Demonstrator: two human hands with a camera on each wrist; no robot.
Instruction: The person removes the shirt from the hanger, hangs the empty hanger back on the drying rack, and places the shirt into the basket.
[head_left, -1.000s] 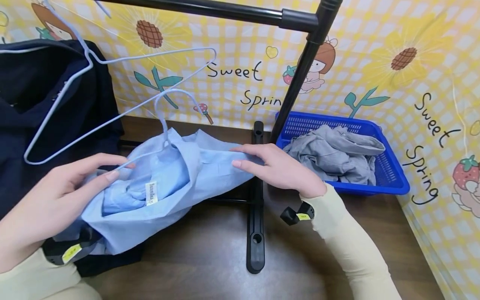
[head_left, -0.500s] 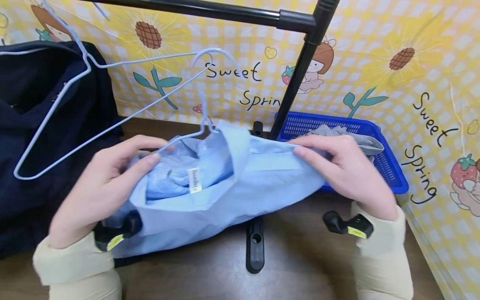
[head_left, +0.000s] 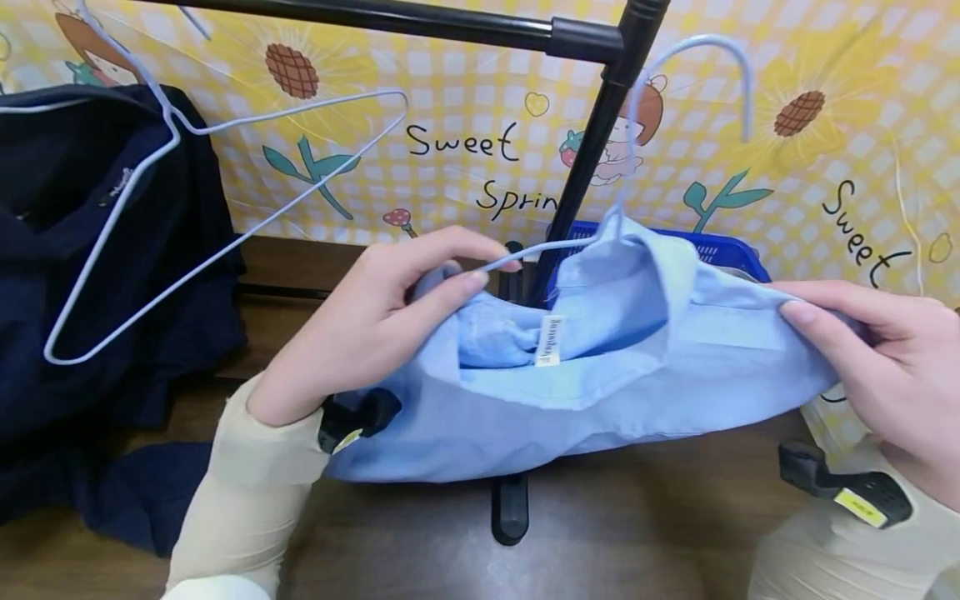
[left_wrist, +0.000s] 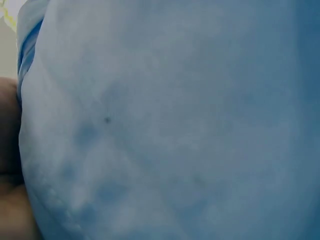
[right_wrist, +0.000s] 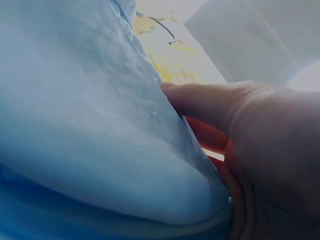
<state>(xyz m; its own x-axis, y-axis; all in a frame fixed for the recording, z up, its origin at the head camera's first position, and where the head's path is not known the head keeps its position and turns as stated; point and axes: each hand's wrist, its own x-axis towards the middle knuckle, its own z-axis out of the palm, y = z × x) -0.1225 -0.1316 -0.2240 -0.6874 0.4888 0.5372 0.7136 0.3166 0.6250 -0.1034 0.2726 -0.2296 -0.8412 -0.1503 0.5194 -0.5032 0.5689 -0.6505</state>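
A light blue shirt (head_left: 600,429) with a white neck label (head_left: 549,342) hangs spread between both hands in the head view, its neck opening facing up. My left hand (head_left: 375,321) pinches the wire shoulder of a pale blue hanger (head_left: 551,247) between thumb and fingers. The hook rises out of the collar, and the hanger's far shoulder is hidden inside the fabric. At the shirt's other shoulder, my right hand (head_left: 900,358) pinches the cloth, thumb on top. Shirt fabric (left_wrist: 175,120) fills most of the left wrist view.
A black rack rail (head_left: 420,18) and slanting post (head_left: 592,150) stand just beyond. On the left are a second pale blue hanger (head_left: 225,242) with nothing on it and dark navy garments (head_left: 45,358). A blue basket (head_left: 720,250) shows partly behind the shirt.
Both hands have carried the shirt and hanger rightward across the view. The hook has swung upright and higher. The shirt now covers most of the basket and its grey cloth.
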